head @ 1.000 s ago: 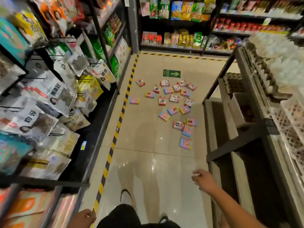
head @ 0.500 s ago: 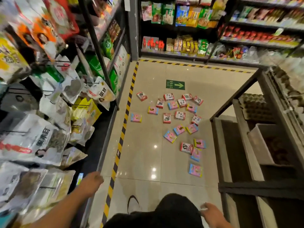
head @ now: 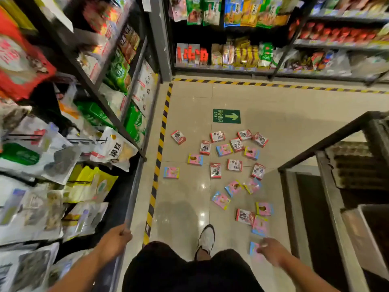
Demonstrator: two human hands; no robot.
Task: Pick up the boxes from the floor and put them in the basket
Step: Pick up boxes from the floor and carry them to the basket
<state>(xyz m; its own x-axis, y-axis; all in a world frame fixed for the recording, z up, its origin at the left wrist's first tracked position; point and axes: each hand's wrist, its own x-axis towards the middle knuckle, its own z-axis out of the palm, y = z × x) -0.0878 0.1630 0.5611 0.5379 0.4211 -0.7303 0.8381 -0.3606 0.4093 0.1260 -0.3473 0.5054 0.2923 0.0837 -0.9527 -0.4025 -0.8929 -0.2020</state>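
Several small flat boxes lie scattered on the beige tiled floor, some pink and blue like the pink box point(head: 171, 172), others red and white like the red-and-white box point(head: 178, 137). The nearest pink box point(head: 253, 248) lies at the lower right. My right hand point(head: 272, 250) is blurred and hangs just beside that box with loosely curled fingers; whether it touches the box I cannot tell. My left hand point(head: 114, 239) curls its fingers over the metal shelf rail point(head: 134, 186) on the left. No basket is in view.
Shelves of snack bags point(head: 63, 154) line the left, and a dark metal rack point(head: 328, 186) stands on the right. More stocked shelves point(head: 231, 53) close the aisle's far end. Yellow-black tape point(head: 157, 165) edges the floor. A green exit sign point(head: 226, 116) lies beyond the boxes. My white shoe point(head: 206, 239) steps forward.
I have walked closer to the boxes and the view has tilted down. My left hand has reached the shelf rail. My right hand has come forward to the nearest pink box.
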